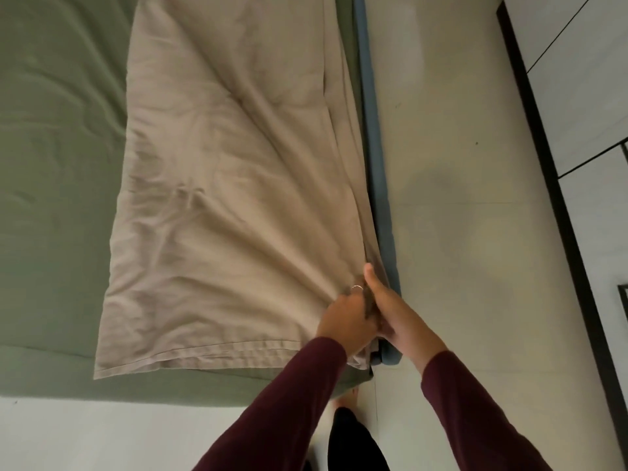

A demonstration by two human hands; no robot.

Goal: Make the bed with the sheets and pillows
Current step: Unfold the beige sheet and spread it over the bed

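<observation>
Single head view, looking steeply down, close over bed corner point(387, 355); floor point(458, 164) fills the right.

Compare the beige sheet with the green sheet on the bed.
The beige sheet lies folded in a long strip along the bed's right side, while the green sheet is spread out beneath it. The beige sheet is heavily creased, its folds fanning out from the corner gripped by the left hand and right hand; the green sheet shows only light wrinkles and is untouched. Both are plain, unpatterned fabric.
</observation>
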